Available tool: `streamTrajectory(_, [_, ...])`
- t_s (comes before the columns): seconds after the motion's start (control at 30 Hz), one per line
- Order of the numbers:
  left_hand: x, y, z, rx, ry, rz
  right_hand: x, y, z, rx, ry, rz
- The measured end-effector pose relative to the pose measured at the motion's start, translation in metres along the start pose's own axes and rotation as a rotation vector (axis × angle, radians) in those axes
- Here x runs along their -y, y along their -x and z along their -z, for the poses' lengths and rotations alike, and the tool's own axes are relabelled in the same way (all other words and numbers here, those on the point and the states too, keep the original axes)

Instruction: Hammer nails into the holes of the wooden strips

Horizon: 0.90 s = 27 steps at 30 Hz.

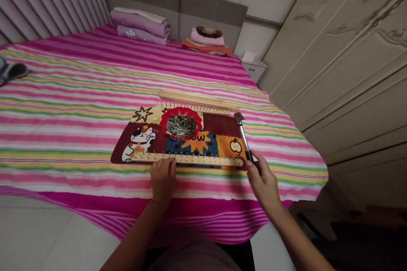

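Note:
A wooden strip (203,160) studded with a row of small nails lies along the near edge of a cartoon cat mat (140,139) on the bed. My left hand (163,178) rests on the strip near its left part, fingers curled down onto it. My right hand (262,178) is closed round the handle of a small hammer (243,133), whose metal head points away from me at the mat's right edge. A red dish of loose nails (181,124) sits on the mat behind the strip.
More wooden strips (197,101), one with nails, lie behind the dish. The bed has a pink striped sheet (79,93). Folded bedding (140,25) and a plush toy (208,36) sit by the headboard. A wardrobe (343,51) stands at right, a nightstand (254,67) beside it.

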<state>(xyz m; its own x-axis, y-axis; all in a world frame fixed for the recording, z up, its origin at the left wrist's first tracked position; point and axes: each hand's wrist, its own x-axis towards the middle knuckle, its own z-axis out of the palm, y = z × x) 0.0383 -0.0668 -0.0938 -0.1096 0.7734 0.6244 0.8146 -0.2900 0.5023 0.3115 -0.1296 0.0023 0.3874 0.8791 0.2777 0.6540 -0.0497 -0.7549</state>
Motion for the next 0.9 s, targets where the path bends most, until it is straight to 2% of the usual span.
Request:
streamTrajectory(0.1, [-0.001,-0.001,0.009,-0.015,0.031,-0.026,-0.042,-0.039,0.002,-0.017,0.164,-0.082])
streamTrajectory(0.2, [-0.003,-0.005,0.026,-0.031,0.069,-0.072,-0.073,-0.057,-0.005,0.036,0.357,-0.179])
streamTrajectory(0.3, [-0.004,-0.019,0.047,0.007,0.091,-0.09,-0.087,-0.056,-0.016,0.104,0.533,-0.22])
streamTrajectory(0.43, [-0.003,-0.059,0.061,0.091,0.005,0.013,-0.087,-0.05,-0.024,0.138,0.636,-0.257])
streamTrajectory(0.53, [-0.002,-0.096,0.053,0.239,-0.089,0.055,-0.085,-0.05,-0.024,0.148,0.66,-0.259])
streamTrajectory(0.67, [-0.003,-0.135,0.03,0.404,-0.296,0.004,-0.083,-0.049,-0.025,0.141,0.705,-0.271])
streamTrajectory(0.8, [-0.008,-0.158,0.011,0.64,-0.581,-0.022,-0.081,-0.049,-0.027,0.146,0.725,-0.277])
streamTrajectory(0.9, [-0.012,-0.171,0.002,0.799,-0.694,-0.045,-0.08,-0.049,-0.027,0.138,0.735,-0.28])
